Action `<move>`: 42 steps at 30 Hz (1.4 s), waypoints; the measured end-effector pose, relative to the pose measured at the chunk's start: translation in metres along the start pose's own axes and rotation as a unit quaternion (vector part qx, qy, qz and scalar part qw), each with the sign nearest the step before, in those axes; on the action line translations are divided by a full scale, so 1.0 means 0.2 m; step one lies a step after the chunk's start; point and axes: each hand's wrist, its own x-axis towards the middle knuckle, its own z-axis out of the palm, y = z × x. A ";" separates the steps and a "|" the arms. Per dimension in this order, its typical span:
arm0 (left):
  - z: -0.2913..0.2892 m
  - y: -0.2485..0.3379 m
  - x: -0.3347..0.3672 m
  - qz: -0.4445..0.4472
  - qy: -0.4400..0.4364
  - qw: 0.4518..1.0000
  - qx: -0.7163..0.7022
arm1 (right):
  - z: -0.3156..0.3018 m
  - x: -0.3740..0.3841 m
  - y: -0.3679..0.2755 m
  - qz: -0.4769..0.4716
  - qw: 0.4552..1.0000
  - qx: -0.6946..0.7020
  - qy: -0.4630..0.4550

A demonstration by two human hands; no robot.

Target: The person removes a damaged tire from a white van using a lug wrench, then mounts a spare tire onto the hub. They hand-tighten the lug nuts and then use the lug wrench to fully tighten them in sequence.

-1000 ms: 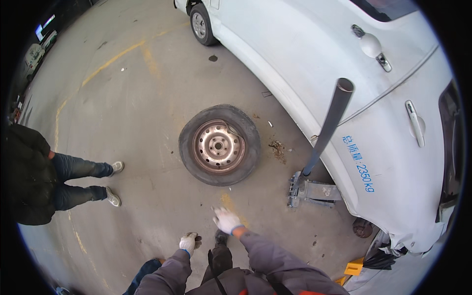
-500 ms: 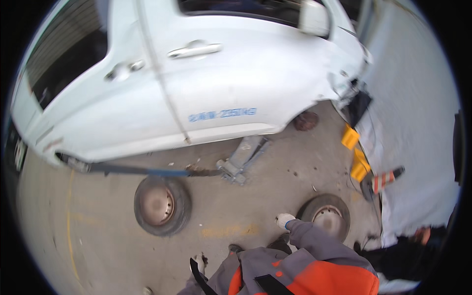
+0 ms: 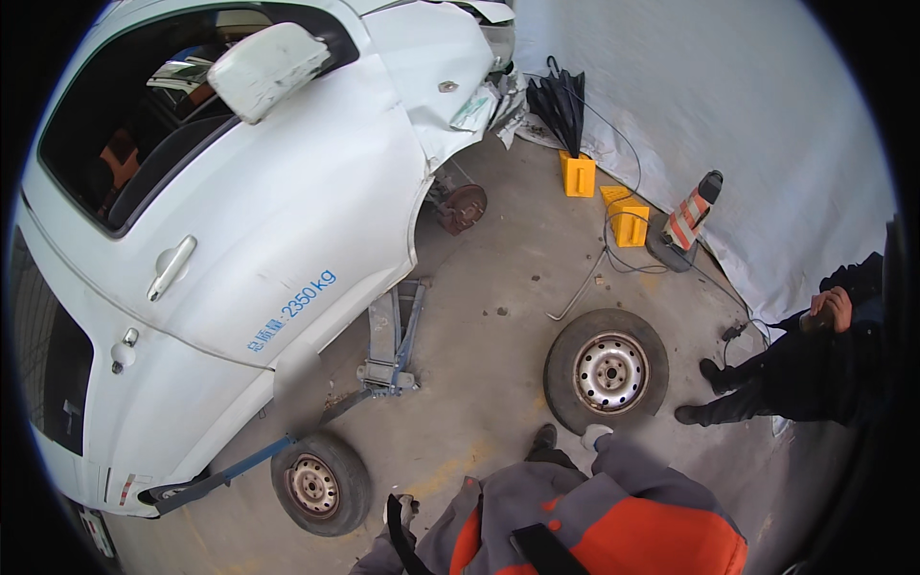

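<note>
My right hand (image 3: 595, 438), in a pale glove, hangs just beside the near edge of a tyred steel wheel (image 3: 610, 372) lying flat on the floor. Contact with the tyre is uncertain, and the fingers are too small to read. Lower left, my gloved left hand (image 3: 409, 508) is closed, with a small dark bit showing at its fingers that I cannot make out. A second wheel (image 3: 313, 484) lies to its left. Beyond it, a floor jack (image 3: 388, 359) with a long blue handle (image 3: 247, 463) reaches under the white van (image 3: 326, 201). A rusty brake disc (image 3: 463, 208) shows bare in the front wheel arch.
Yellow wheel chocks (image 3: 630, 222), a folded black umbrella (image 3: 561, 105), a striped orange-white post (image 3: 692, 216), a bent metal wrench (image 3: 580, 287) and loose cable lie at the far right, before a pale sheet (image 3: 728, 105). A person in black (image 3: 805, 369) stands right, hands together.
My view has swung right and closer to the van's front. The right-hand wheel now lies more fully in sight, with my right hand beside its near edge. The bystander shows more fully.
</note>
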 end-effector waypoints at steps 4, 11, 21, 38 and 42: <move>0.28 0.24 0.25 0.036 -0.078 0.996 0.024 | -0.18 0.08 0.03 -0.047 0.994 0.078 0.067; 0.48 0.99 0.13 0.062 -0.069 0.985 0.148 | -0.34 0.00 0.02 -0.044 0.981 0.178 0.066; 0.78 1.20 0.76 0.055 -0.119 0.927 0.352 | -0.25 -0.07 0.27 0.183 0.943 0.275 0.048; 1.83 1.59 0.78 -0.294 -0.223 0.926 -0.079 | -0.48 0.70 0.63 0.183 0.943 0.274 0.039; 2.05 1.25 0.77 -0.367 -0.210 0.903 -0.080 | -0.20 1.22 0.85 0.138 0.951 0.276 0.025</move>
